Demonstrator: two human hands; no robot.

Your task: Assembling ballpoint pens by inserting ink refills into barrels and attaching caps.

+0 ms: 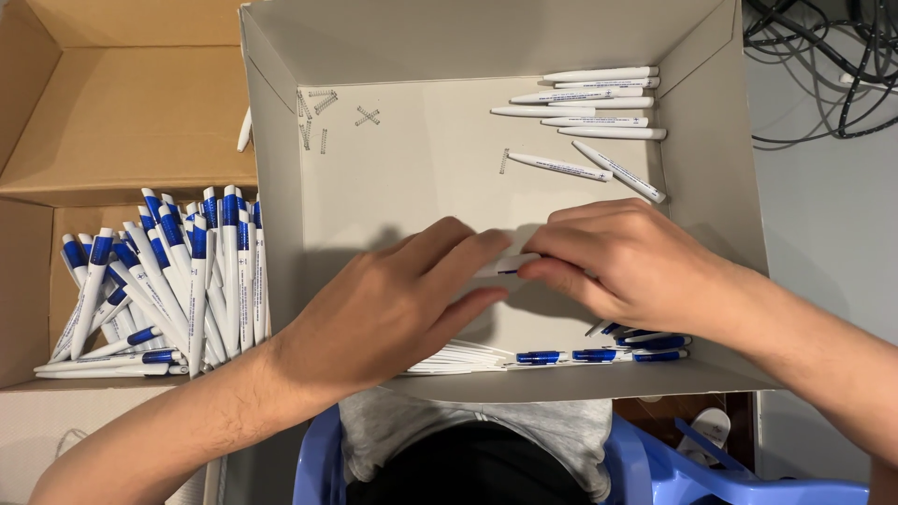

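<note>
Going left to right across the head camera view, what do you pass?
Brown cardboard box → pile of blue-and-white pens → small springs in the white box → left hand → right hand → white pen barrels → black cables.

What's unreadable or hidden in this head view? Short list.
- Pen part between the hands: mostly covered by the left hand and right hand; whether it is whole cannot be told.
- Blue pen pieces at the near wall of the white box: partly behind the right hand and the box rim.
- Springs: too small to count.
- Brown box: cut off by the left and top edges.
</note>
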